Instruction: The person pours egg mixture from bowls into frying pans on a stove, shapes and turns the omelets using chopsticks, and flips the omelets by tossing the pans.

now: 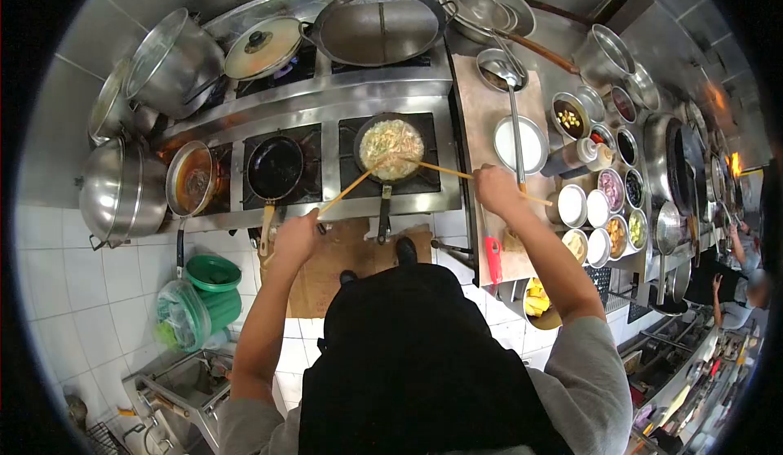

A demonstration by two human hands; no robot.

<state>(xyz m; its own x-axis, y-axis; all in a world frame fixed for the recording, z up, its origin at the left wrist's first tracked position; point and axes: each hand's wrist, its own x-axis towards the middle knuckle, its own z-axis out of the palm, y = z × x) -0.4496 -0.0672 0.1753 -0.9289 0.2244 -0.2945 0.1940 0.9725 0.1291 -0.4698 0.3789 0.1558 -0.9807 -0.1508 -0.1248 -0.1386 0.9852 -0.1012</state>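
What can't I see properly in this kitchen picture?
Head view:
Under the round lid: the lid covers it.
Palm of the left hand: its back hides it.
Any flame beneath the food pan: the pan blocks it.
What the far-right person holds: too small to tell.

A round, dark pan sat on the right-hand front stove burner, its dark handle pointing toward the camera wearer. Pale food with yellowish flecks (ingredients unclear) filled it. Two long, light-brown sticks slanted in from left and right, inner ends over the food.
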